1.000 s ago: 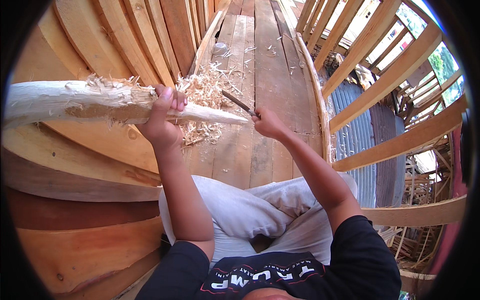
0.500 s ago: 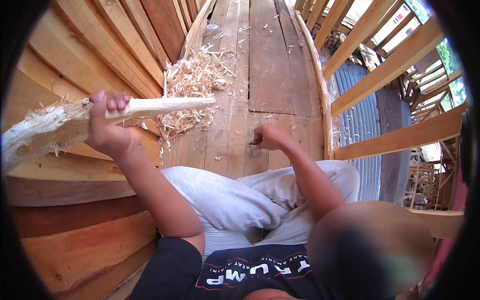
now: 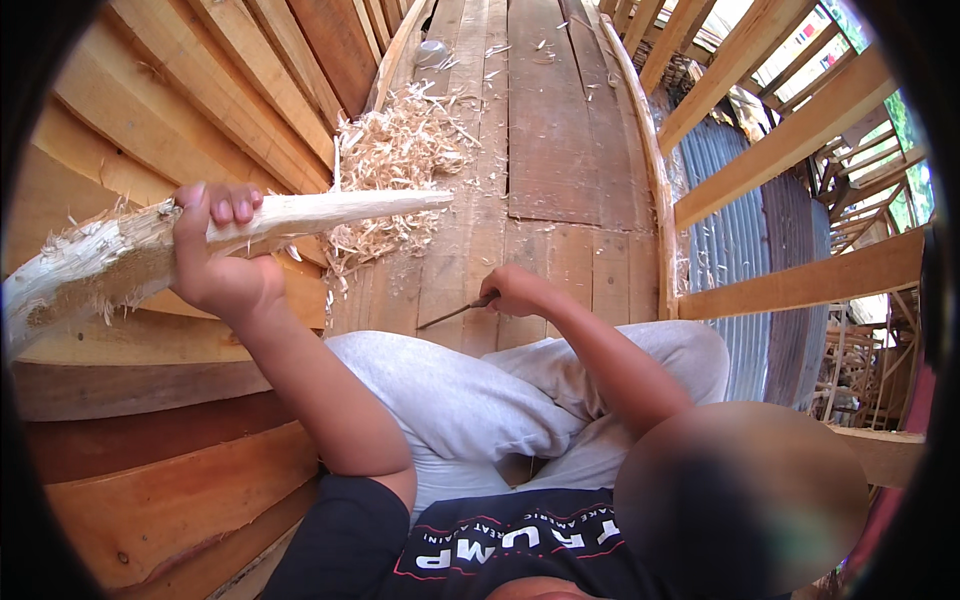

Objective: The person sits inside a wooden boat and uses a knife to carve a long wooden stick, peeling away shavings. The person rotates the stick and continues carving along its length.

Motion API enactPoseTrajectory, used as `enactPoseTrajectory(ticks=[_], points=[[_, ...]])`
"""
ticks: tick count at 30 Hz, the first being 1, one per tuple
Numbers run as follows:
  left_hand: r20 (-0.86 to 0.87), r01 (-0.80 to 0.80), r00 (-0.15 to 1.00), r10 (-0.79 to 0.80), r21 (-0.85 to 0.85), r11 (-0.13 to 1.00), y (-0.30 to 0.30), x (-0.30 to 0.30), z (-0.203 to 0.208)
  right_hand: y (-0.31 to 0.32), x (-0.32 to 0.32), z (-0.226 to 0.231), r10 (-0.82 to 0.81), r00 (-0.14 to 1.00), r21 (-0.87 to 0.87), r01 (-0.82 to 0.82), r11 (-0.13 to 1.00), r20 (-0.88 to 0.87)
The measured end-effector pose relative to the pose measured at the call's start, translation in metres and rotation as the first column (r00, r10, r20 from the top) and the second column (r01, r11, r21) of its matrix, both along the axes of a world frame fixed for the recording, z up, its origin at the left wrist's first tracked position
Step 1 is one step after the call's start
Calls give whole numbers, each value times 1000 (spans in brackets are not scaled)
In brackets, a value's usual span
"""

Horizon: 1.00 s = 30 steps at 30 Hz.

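A long pale piece of wood (image 3: 330,207) reaches in from the left edge, thick and rough with ragged fibres there, and tapering to a slim smooth tip over the floor. My left hand (image 3: 222,260) is wrapped round it near the middle, holding it up level. Low over the floorboards, my right hand (image 3: 522,292) is closed on a knife (image 3: 452,315). Its thin dark blade points left and slightly toward me, apart from the wood. The knife's handle is mostly hidden in my fingers.
Curled wood shavings (image 3: 400,150) lie heaped beyond the wood against the plank wall (image 3: 180,130). A small clear cup or bowl (image 3: 431,53) sits farther off on the floor (image 3: 555,150). A wooden railing (image 3: 800,275) runs along the right, with corrugated metal sheet (image 3: 725,220) outside it.
My right hand has shifted a little left and nearer me, and the knife blade has swung into plain sight. My left hand keeps its hold on the wood, which has hardly moved.
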<state>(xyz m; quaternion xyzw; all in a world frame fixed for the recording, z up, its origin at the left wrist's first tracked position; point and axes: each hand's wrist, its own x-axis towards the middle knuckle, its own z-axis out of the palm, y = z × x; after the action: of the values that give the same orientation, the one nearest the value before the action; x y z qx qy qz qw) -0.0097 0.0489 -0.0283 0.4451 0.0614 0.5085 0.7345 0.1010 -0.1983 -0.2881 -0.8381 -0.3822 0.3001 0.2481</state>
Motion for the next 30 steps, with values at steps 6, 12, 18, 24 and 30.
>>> enactPoseTrajectory(ticks=[6, 12, 18, 24, 30], points=[[12, 14, 1000, -14, -10, 1000, 9, -7, 1, 17, 7, 7, -226, 963, 171, 200, 965, 145], [18, 6, 1000, -5, -38, 999, 13, -8, 1, 30, -17, 9, 129, 990, 284, -138, 949, 52], [4, 3, 1000, -3, -41, 999, 12, -9, 2, 37, 23, -6, -162, 963, 186, 122, 975, 215], [13, 6, 1000, -6, -37, 999, 15, -11, 1, 43, 2, -4, 72, 991, 260, -99, 961, 112], [9, 59, 998, -58, -32, 998, 13, -10, 2, 42, 3, -22, -129, 957, 222, 71, 972, 259]])
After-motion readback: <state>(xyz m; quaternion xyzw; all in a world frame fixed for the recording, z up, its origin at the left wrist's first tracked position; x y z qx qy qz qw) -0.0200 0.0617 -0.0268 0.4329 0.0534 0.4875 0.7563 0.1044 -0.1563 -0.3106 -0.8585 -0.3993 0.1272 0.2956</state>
